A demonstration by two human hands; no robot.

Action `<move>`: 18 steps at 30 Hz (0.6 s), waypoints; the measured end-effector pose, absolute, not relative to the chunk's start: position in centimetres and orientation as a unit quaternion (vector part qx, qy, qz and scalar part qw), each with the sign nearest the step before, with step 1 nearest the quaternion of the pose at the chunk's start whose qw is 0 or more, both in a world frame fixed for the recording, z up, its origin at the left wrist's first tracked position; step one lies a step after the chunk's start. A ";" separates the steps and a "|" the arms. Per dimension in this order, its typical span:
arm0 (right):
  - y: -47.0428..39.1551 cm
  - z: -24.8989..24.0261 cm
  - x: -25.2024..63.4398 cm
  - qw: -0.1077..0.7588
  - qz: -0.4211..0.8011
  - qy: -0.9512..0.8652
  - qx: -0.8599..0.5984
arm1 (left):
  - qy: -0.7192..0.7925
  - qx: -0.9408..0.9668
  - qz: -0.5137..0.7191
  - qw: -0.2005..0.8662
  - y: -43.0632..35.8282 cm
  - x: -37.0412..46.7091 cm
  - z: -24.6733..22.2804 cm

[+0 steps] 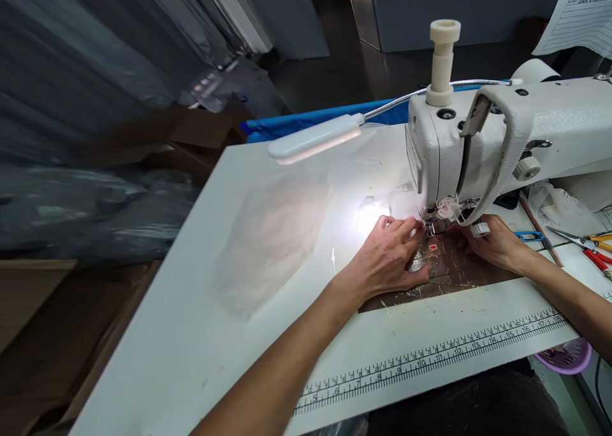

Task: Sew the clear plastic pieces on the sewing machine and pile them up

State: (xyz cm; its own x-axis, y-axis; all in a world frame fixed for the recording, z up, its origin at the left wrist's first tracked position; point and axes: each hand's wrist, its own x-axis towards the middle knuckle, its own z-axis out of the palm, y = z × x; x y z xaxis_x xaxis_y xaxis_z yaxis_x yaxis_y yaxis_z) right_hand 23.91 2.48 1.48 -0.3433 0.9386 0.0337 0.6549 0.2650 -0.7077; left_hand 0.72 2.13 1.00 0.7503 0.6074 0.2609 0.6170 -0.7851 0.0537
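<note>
A white sewing machine (433,143) stands at the right of the table, its presser foot (434,227) lowered near the worktop. My left hand (389,254) lies just left of the foot, thumb spread away and fingertips close to the needle area. Any small piece beneath those fingertips is too hidden to name. My right hand (495,245) is right of the foot, fingers bent together and partly covered by the machine; what they hold, if anything, cannot be made out. Below both hands lies a shiny brown plate (444,276) with a small red-and-white mark.
A lamp (315,139) lights the white table (191,308). Printed along its front edge is a ruler scale (430,359). Scissors (571,237), a blue safety pin (529,236) and red-handled tools (597,264) lie at right. A purple basket (567,359) sits below the edge.
</note>
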 end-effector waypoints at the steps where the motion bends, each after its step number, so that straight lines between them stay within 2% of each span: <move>1: 2.6 1.3 23.9 0.239 0.332 -0.746 -0.526 | -0.329 -0.934 -0.136 0.019 2.2 0.7 1.0; 4: 2.5 1.0 24.2 0.251 0.425 -0.701 -0.515 | -0.331 -0.932 -0.144 0.018 2.3 0.6 0.9; 6: 2.1 1.0 24.5 0.261 0.442 -0.702 -0.493 | -0.327 -0.933 -0.152 0.012 2.4 0.6 1.0; 12: 0.8 1.2 24.6 0.300 0.334 -0.730 -0.515 | -0.334 -0.927 -0.169 -0.001 2.8 0.4 1.0; 18: 1.0 0.8 24.3 0.312 0.322 -0.728 -0.518 | -0.365 -0.914 -0.178 0.005 3.0 0.1 0.2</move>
